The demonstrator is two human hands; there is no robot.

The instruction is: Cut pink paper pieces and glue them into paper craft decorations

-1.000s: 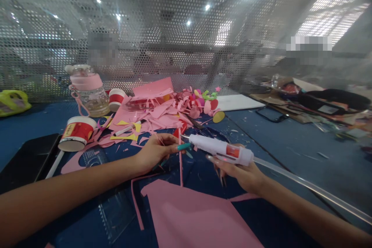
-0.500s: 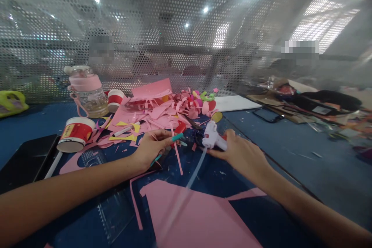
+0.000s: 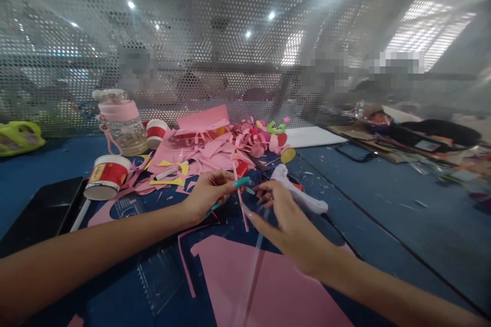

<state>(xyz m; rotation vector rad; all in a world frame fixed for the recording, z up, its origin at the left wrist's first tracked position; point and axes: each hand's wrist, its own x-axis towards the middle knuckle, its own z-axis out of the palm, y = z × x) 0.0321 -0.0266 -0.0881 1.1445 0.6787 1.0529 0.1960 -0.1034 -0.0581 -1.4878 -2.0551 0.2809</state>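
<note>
Left grip (image 3: 207, 194) pinches one strip (image 3: 241, 203); one glue gun (image 3: 303, 199).

A paper strip (image 3: 240, 203) was pinched in the left hand (image 3: 209, 191) near the middle of the table (image 3: 383, 214), with the right hand (image 3: 289, 225) spread just to its right. A glue gun (image 3: 303, 196) was laid just behind that hand. A large paper sheet (image 3: 230, 286) was spread nearer, with a ruler (image 3: 153, 276) to its left. A heap of paper scraps (image 3: 207, 150) was piled farther back. A paper cup (image 3: 107, 176) was set at its left, and a bottle (image 3: 123, 120) behind that, before the mesh screen (image 3: 215, 36).
</note>
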